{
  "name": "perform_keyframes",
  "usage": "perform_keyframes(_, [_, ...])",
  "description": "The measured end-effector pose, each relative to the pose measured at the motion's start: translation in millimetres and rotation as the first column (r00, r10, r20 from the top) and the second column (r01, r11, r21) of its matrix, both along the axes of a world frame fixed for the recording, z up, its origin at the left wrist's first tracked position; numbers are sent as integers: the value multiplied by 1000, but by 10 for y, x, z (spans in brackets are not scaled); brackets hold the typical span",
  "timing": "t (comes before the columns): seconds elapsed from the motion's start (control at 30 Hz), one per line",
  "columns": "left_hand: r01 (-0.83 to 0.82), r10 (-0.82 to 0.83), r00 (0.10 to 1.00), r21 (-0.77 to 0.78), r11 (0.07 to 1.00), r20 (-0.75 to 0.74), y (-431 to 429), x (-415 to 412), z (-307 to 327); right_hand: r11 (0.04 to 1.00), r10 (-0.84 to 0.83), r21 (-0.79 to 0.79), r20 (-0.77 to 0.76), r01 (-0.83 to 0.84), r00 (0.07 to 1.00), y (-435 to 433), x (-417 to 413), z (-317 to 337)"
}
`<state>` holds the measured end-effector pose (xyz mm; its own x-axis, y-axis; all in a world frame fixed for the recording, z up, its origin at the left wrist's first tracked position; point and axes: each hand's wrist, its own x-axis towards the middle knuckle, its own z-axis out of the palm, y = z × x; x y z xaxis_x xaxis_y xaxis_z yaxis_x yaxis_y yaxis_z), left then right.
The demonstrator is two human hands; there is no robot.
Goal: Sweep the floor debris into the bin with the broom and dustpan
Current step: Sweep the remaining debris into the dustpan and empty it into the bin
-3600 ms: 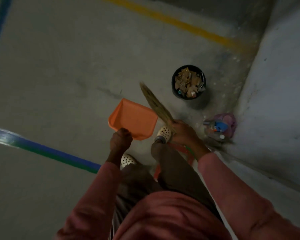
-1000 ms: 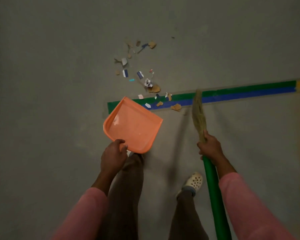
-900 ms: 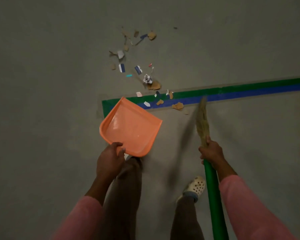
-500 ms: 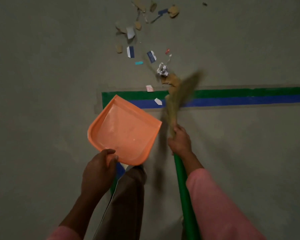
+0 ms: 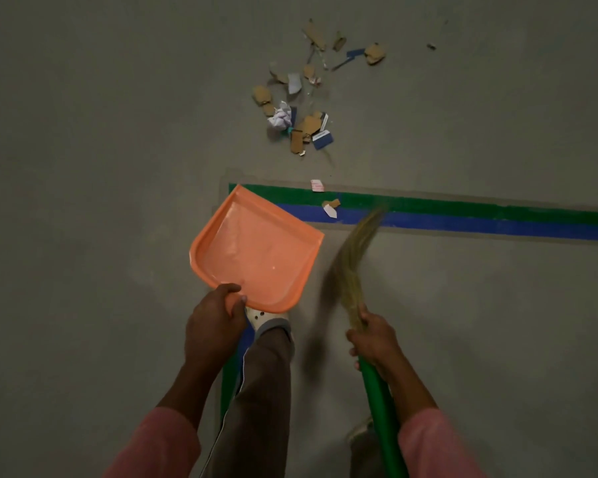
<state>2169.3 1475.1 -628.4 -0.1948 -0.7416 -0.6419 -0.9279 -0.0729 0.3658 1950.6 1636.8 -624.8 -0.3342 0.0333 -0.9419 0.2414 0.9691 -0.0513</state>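
Floor [image 5: 83,167]: grey concrete, seen from our head camera looking down; a green and blue stripe [image 5: 497,219] runs across it.
Debris [image 5: 301,125]: bits of card, paper and a white crumpled ball lie in a loose pile past the stripe, well apart from our tools. A few small scraps [image 5: 329,211] sit on the stripe, near the pan's front edge.
Dustpan [image 5: 256,250]: orange, with nothing in it that we can see. We hold it with its mouth toward the pile, we think so scraps can slide in; we cannot tell if it touches the floor.
Left hand [image 5: 214,326]: fingers and thumb curl round the pan's back rim, so it does not wobble.
Broom [image 5: 354,267]: straw head points at the stripe, blurry, just right of the pan; its green handle [image 5: 380,408] runs back by our leg.
Right hand [image 5: 373,339]: wrapped tight round the broom where straw meets handle; we guess a low hold gives short, sure strokes.
Bin: not in sight.
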Motion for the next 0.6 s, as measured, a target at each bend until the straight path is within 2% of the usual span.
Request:
perform_keyframes(0.13, [-34, 35, 999, -61, 998, 16, 88, 131, -159, 968, 191, -165, -6, -190, 981, -499, 128, -517])
perform_keyframes(0.2, [-74, 76, 997, -98, 992, 22, 117, 199, -215, 946, 220, -234, -37, -223, 975, -882, 88, -649])
perform_keyframes(0.3, [-156, 157, 988, -133, 979, -9, 126, 235, -191, 951, 119, -277, -76, -136, 990, -1262, -59, -474])
perform_keyframes(0.37, [-204, 203, 979, -122, 971, -19, 87, 237, -124, 936, 91, -323, -150, -136, 984, -1268, -168, -225])
perform_keyframes(0.5, [-253, 251, 968, -91, 963, -32, -31, 213, -33, 884, 180, -372, -288, -283, 941, -1148, -305, 227])
perform_keyframes(0.6, [-277, 275, 961, -89, 957, -32, -146, 194, -50, 779, 329, -397, -399, -485, 856, -1179, -225, 352])
